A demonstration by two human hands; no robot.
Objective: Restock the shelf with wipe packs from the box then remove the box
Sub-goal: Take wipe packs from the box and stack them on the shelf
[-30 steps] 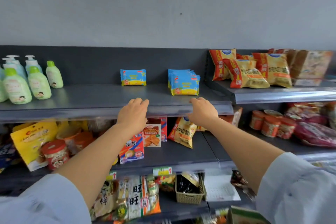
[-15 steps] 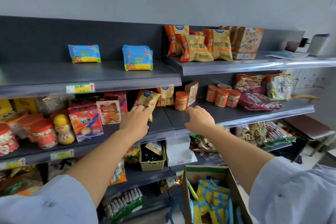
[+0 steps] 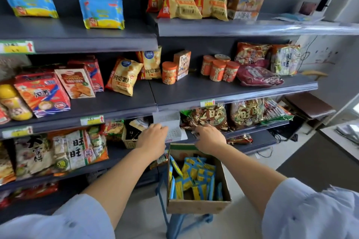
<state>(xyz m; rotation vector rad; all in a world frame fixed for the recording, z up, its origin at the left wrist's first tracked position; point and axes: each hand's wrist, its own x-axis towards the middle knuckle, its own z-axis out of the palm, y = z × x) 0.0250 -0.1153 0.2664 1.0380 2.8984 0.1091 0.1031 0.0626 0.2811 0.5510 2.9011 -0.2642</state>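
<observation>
A cardboard box (image 3: 198, 203) stands on a blue stool (image 3: 175, 223) at the foot of the shelves, holding several blue and yellow wipe packs (image 3: 194, 178). On the top shelf (image 3: 77, 35) at the left lie one wipe pack (image 3: 31, 4) and a short upright row of wipe packs (image 3: 103, 12). My left hand (image 3: 153, 137) and my right hand (image 3: 209, 137) hang just above the box's far edge, fingers loosely bent, holding nothing.
Snack bags, boxes and jars fill the middle and lower shelves (image 3: 223, 91). A small woven basket (image 3: 130, 139) and a white card (image 3: 171, 128) sit behind my hands. A brown bench (image 3: 308, 105) and a dark floor mat (image 3: 320, 163) lie to the right.
My view and both hands have dropped from the top shelf's front edge, past the middle shelf, down to the box. The box has come fully into view.
</observation>
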